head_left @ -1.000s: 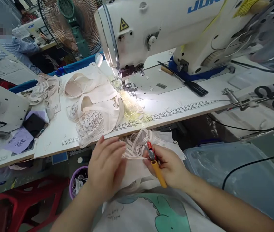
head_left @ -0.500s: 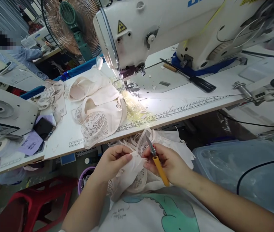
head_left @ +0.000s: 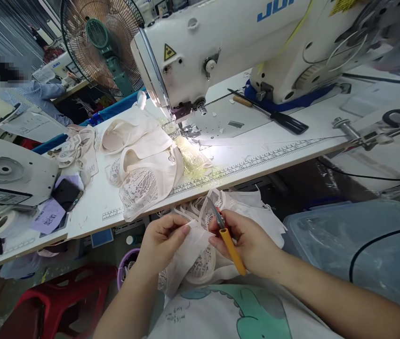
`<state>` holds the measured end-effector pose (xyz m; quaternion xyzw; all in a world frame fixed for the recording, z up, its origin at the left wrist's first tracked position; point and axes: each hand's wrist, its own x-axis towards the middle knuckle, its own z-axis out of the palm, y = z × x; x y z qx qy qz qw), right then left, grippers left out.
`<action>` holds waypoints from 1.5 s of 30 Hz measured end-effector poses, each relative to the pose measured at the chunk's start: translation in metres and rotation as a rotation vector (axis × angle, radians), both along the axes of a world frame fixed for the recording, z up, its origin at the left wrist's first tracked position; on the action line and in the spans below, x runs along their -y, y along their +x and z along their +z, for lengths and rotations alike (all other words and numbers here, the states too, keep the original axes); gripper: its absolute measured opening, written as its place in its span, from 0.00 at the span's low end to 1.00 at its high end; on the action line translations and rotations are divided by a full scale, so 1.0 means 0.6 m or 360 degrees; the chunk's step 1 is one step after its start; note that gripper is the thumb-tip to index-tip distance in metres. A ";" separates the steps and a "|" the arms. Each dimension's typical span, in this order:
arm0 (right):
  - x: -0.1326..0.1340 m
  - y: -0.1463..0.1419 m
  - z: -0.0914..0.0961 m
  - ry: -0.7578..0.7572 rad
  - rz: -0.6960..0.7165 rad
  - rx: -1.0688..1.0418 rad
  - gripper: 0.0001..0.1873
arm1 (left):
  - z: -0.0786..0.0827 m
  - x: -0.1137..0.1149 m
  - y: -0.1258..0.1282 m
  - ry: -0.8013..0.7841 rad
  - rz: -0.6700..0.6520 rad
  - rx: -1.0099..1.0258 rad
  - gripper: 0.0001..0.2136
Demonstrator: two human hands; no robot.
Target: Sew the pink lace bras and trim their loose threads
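Over my lap, my left hand (head_left: 166,242) pinches the edge of a pale lace bra (head_left: 200,263) between thumb and fingers. My right hand (head_left: 244,240) is closed around orange-handled thread snips (head_left: 233,252), whose metal blades point up and to the left. The right fingertips also touch the pale fabric just across from the left hand. More pale lace pieces (head_left: 245,205) lie bunched beyond my hands, below the table edge. Whether the snip blades are apart cannot be made out.
A white sewing machine (head_left: 193,52) with its lamp lit stands on the table (head_left: 87,202). Pale bras (head_left: 140,188) are piled left of its needle. A black-handled tool (head_left: 288,121) lies behind. A fan (head_left: 103,42), a red stool (head_left: 62,292), a clear bin (head_left: 320,235) and a co-worker (head_left: 41,94) surround.
The view has shifted slightly. The fabric between my hands has turned, so a flat pale edge now shows at my left fingertips. Both hands keep their hold.
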<state>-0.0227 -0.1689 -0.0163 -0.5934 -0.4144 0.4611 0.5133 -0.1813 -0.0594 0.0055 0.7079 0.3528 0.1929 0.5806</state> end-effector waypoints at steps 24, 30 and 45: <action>0.005 0.098 0.048 -0.0340 0.1054 0.1137 0.23 | 0.016 -0.002 0.034 -0.0329 0.0153 0.0021 0.10; 0.003 0.099 0.049 -0.0402 0.1022 0.1148 0.21 | 0.005 -0.005 0.028 -0.0403 0.0168 0.0085 0.11; 0.005 0.066 0.027 0.0057 0.0290 0.0574 0.15 | 0.010 -0.008 0.008 -0.0218 0.0179 0.0160 0.09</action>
